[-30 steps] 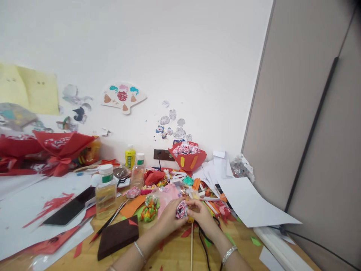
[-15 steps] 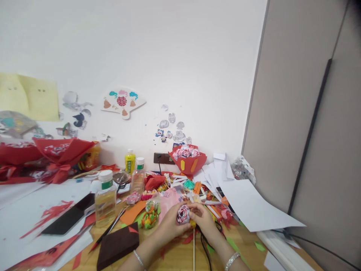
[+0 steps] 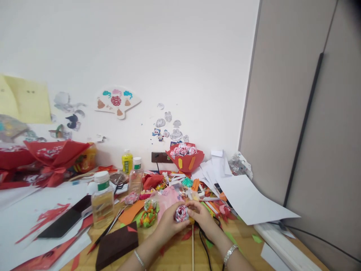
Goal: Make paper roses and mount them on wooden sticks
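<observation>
A pink, white and dark paper rose (image 3: pixel 181 213) sits between my two hands, facing up toward the camera. My left hand (image 3: pixel 169 223) is wrapped round its left side, thumb below it. From the right, my right hand (image 3: pixel 200 215) touches the flower's edge with bent fingers, near a small yellow piece (image 3: pixel 191 220). A thin wooden stick (image 3: pixel 193 248) runs down from under the flower toward the table's front edge. Part of the flower's underside is hidden by my fingers.
A dark brown block (image 3: pixel 117 244) and a bottle (image 3: pixel 103 201) are at the left. Behind my hands lie paper scraps and a red-wrapped bouquet (image 3: pixel 186 162). Black cable (image 3: pixel 204 246) loops near my right wrist; white paper (image 3: pixel 248 199) lies at the right.
The view has shifted slightly, so most things appear a little further left. My hands still hold the flower, which is turned a little, and my right fingertips have shifted slightly on its edge.
</observation>
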Demonstrator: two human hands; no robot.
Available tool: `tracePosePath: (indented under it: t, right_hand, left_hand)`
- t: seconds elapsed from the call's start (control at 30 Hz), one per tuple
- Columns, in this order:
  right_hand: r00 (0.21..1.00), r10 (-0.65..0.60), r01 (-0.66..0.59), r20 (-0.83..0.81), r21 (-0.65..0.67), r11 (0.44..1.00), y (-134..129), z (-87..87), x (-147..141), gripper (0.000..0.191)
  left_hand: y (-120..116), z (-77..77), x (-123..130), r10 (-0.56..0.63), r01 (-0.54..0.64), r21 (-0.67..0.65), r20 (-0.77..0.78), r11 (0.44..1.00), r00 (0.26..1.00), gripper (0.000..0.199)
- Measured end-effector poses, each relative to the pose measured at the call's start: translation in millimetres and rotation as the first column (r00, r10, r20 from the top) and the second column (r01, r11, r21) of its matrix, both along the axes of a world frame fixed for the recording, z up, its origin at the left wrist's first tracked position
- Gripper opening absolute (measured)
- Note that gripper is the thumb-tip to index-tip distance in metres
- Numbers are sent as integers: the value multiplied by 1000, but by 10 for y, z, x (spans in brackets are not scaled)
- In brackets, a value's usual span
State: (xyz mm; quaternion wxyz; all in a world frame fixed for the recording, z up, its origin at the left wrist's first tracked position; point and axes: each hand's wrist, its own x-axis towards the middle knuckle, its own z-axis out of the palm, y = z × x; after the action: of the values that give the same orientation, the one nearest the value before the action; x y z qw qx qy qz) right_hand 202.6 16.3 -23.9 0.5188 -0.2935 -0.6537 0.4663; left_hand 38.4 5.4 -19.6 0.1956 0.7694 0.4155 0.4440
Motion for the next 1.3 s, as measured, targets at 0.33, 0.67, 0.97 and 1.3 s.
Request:
tracePosePath:
  t: [0.33, 0.67, 0.97, 1.3]
  right_hand:
    - [999, -11, 11, -44, 15, 1000, 49, -74, -46, 29]
    - [999, -22, 24, -48, 35, 999, 90, -140, -89, 29]
    - [984, -161, 150, 80, 127, 980, 70, 4, -27, 28]
    - [838, -406, 281, 364, 350, 894, 86, 68, 214, 42]
  left_hand:
    - [26, -28, -5, 40, -38, 34, -58, 999, 998, 43]
    - [90, -87, -33, 37, -29, 83, -91, 996, 995, 41]
    - [194, -103, -73, 47, -42, 86, -50, 995, 998, 45]
    - [285, -179, -113, 136, -145, 72, 123, 987, 983, 52]
